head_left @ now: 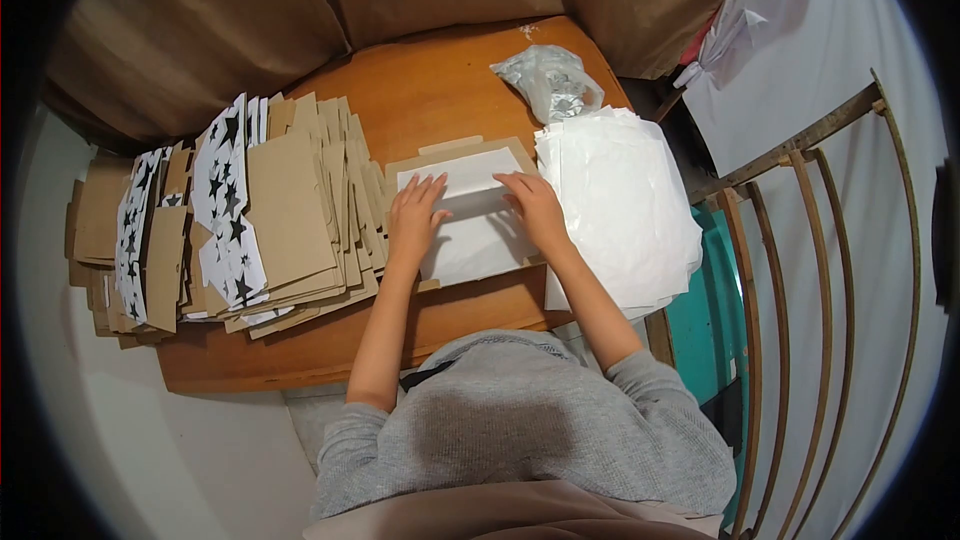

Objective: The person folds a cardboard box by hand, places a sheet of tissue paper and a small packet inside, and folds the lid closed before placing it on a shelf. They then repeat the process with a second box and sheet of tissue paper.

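A sheet of white paper (pixel 478 252) lies over a flat cardboard piece (pixel 510 147) with tabs, in front of me on the table. Across its middle runs a raised, shaded fold. My left hand (pixel 415 216) has the fold's left end between thumb and fingers, the fingers somewhat spread on the paper. At the right end my right hand (pixel 536 208) holds the same fold, its fingertips on the far side and its thumb nearer me. What lies under the palms is hidden.
Close on the right is a stack of white paper sheets (pixel 625 210), with a clear plastic bag (pixel 548 80) behind it. Leaning cardboard pieces (pixel 290 205) and white sheets with black stars (pixel 222 175) crowd the left of the wooden table (pixel 430 80). A slatted rack (pixel 790 240) stands right.
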### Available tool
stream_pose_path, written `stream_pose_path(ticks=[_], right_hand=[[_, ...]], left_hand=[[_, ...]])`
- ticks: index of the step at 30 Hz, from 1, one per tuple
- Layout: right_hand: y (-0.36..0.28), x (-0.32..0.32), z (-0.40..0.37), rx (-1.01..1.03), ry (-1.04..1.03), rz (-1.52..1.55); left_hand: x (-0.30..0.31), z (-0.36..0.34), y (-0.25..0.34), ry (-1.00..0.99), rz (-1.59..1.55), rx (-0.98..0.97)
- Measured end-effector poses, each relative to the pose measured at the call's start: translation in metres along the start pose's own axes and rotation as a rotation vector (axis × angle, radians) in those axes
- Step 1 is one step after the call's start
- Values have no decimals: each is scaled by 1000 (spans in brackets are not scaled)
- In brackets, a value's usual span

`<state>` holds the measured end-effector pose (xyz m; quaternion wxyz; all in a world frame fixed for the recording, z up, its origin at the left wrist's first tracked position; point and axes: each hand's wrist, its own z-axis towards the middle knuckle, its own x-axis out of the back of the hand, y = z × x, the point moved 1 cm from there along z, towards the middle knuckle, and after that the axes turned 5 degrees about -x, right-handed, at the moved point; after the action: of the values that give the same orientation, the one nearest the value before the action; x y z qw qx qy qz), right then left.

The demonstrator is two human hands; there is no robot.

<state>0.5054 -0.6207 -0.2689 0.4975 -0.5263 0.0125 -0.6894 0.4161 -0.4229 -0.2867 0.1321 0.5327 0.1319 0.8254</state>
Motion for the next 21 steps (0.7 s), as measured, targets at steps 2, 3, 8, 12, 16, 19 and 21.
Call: stream_pose_path(ticks=[2,3,8,12,16,19,21], right_hand=[[0,16,-18,-44,68,54],[1,23,-27,-31,81,32],[19,43,-63,-104,43,63],[37,52,-70,-151,46,34],[57,61,-54,-183,52,11],[77,61,-34,-218,42,17],[96,56,-17,-244,36,27]], left_hand=[[11,-7,12,59,-37,30],[16,-9,18,114,-71,64],[12,-7,63,170,-123,27],[-1,16,91,113,-194,-27],[-20,42,106,108,-223,-71],[-38,63,112,83,-220,-74],[-48,75,116,68,-223,-82]])
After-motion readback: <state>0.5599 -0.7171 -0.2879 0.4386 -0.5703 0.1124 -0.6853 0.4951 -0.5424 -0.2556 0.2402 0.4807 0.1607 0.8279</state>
